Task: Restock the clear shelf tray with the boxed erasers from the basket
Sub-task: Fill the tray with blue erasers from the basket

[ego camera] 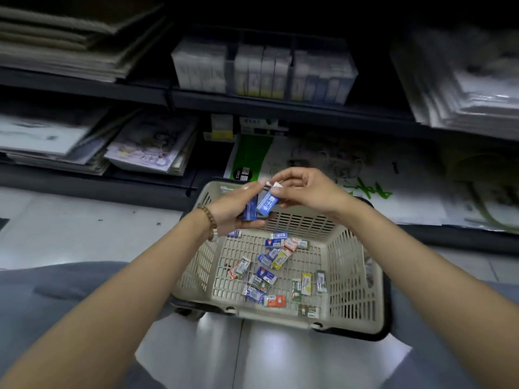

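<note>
**Blue eraser boxes held above the beige basket**

Beige slotted plastic forms the basket [351, 276], which sits on the pale floor [84, 220] at lower centre of the frame, between the person's knees. Loose boxed erasers [266, 275] in blue, yellow, green, red and white lie scattered flat across its bottom.

Above the basket's far rim, at mid-frame, the two hands meet. The left hand [233, 209], with a beaded bracelet [209, 220] on its wrist, has its fingers curled around a small stack of blue boxed erasers [250, 211]. The right hand [306, 189] pinches the upper end of a blue-and-white eraser box [267, 204] between thumb and forefinger. That box is tilted and lies against the stack.

The clear shelf tray [352, 77] stands on the dark shelf at upper centre, well apart from the hands. Its divided compartments hold rows of upright white, yellow and blue boxes; motion blur hides their print.

Stacks of paper pads [70, 46] fill the upper left, and another paper stack [463, 88] the upper right. A green-and-white pack [252, 155] lies on the low shelf just behind the basket.
</note>
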{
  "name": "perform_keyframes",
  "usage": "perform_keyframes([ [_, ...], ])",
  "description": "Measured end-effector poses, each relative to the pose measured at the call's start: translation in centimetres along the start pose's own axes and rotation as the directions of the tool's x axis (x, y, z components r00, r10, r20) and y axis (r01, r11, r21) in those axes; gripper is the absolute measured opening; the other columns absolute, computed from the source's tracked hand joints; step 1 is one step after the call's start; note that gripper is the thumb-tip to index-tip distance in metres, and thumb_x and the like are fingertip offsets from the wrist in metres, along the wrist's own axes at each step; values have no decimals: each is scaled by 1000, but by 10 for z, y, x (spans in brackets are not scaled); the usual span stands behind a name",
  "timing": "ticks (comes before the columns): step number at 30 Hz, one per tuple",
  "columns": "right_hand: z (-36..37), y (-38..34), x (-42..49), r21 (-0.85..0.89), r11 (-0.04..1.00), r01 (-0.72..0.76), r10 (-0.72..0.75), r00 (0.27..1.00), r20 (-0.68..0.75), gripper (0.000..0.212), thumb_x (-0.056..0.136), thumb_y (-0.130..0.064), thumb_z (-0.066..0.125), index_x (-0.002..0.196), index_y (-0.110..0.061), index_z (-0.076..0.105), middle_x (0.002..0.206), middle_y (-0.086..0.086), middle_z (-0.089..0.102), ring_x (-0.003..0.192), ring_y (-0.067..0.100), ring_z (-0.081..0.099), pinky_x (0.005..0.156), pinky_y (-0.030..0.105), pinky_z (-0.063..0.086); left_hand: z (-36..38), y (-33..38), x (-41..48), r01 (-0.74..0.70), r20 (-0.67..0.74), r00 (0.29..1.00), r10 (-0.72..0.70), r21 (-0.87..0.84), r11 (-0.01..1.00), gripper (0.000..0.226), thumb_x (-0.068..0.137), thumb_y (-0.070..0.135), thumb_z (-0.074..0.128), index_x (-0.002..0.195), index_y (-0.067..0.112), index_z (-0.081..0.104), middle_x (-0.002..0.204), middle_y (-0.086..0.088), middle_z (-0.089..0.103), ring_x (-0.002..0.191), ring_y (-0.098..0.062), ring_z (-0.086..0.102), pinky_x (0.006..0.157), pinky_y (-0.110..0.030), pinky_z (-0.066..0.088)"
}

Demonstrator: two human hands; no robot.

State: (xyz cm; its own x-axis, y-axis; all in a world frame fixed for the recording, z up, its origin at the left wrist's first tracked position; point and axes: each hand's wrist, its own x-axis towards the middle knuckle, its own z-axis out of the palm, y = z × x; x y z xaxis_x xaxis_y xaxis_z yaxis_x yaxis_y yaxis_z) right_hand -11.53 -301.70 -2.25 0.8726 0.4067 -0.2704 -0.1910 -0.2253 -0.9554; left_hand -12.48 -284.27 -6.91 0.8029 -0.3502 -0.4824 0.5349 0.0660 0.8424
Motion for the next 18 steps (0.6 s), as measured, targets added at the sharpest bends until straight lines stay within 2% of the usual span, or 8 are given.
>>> perform_keyframes([
  [2, 0, -12, -4, 20, 999, 27, -26, 999, -43, 21, 81, 0, 68, 99, -3, 58, 81, 8, 61, 61, 7, 63, 60, 17, 56, 2, 15, -12, -48, 44, 998, 47, 28, 998, 37, 69, 47, 65, 101, 29, 61, 84, 7, 73, 75, -6, 70, 55, -17, 52],
  [4, -2, -24, -8, 34, 999, 39, -37, 997, -65, 25, 79, 1, 69, 101, -3, 58, 84, 8, 58, 62, 7, 63, 61, 18, 56, 3, 31, -24, -73, 123, 990, 63, 74, 995, 42, 64, 33, 73, 103, 21, 63, 89, 6, 73, 81, -6, 69, 60, -17, 53],
  [8, -5, -51, -15, 63, 997, 45, -46, 999, 3, 35, 81, -2, 67, 115, -6, 58, 100, 7, 61, 81, 12, 66, 70, 19, 57, 2, 62, -44, -110, 215, 974, 74, 161, 981, 25, 76, 14, 69, 100, 16, 62, 90, 5, 73, 86, -8, 69, 66, -19, 55],
  [11, -7, -74, -21, 65, 997, 28, -33, 996, 78, 36, 83, -6, 66, 118, -7, 60, 104, 6, 69, 85, 10, 69, 71, 17, 55, 5, 85, -54, -172, 240, 963, 118, 218, 961, 23, 84, 4, 63, 102, 17, 61, 92, 2, 72, 86, -11, 69, 70, -19, 55],
  [15, -14, -99, -23, 44, 999, 25, -30, 992, 123, 30, 86, -8, 63, 116, -5, 64, 96, 6, 72, 82, 7, 69, 68, 14, 53, 8, 105, -57, -235, 227, 957, 180, 243, 941, 21, 83, 12, 64, 104, 12, 61, 92, -2, 71, 89, -16, 67, 89, -30, 53],
  [18, -21, -110, -18, 97, 995, -7, -5, 992, 126, 29, 88, -7, 61, 116, -2, 63, 100, 7, 70, 84, 7, 68, 71, 14, 53, 9, 117, -51, -237, 164, 964, 209, 181, 954, 21, 88, 24, 57, 102, 11, 63, 93, -4, 71, 87, -13, 68, 73, -21, 55],
])
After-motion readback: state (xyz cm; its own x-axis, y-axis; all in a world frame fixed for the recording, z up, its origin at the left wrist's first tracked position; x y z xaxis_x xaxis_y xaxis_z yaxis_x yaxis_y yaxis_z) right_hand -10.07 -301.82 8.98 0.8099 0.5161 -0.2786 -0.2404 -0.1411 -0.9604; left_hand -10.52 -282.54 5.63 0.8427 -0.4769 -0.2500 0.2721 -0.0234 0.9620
